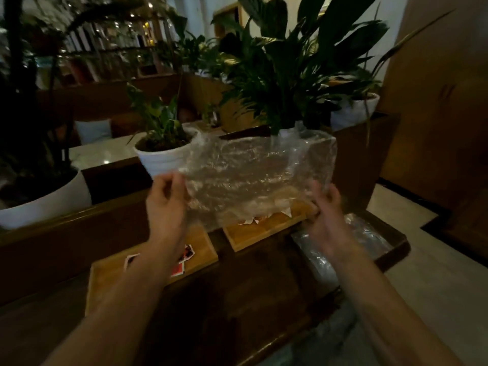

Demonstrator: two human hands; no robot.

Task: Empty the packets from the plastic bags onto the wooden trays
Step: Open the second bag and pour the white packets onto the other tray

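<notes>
Left hand [165, 200]: pinches bag corner, 9 o'clock.
Right hand [326, 207]: grips opposite corner, 3 o'clock.
Plastic bag [260, 178]: held spread, mouth down, so packets [260, 219] drop.
Far tray [264, 229]: directly beneath, catching them.
Near tray [151, 265]: 7 o'clock, already loaded.

1. Looks like a café or restaurant, dimly lit.
2. Wooden booth partition [79, 228] with potted plants in white pots [163, 161] along the top.
3. Pale table [105, 151] and a cushion [93, 130] in the next booth.
4. Shelves with small warm lights [111, 35] far behind.
5. Dark wooden table [237, 299], tiled floor [435, 273].
</notes>
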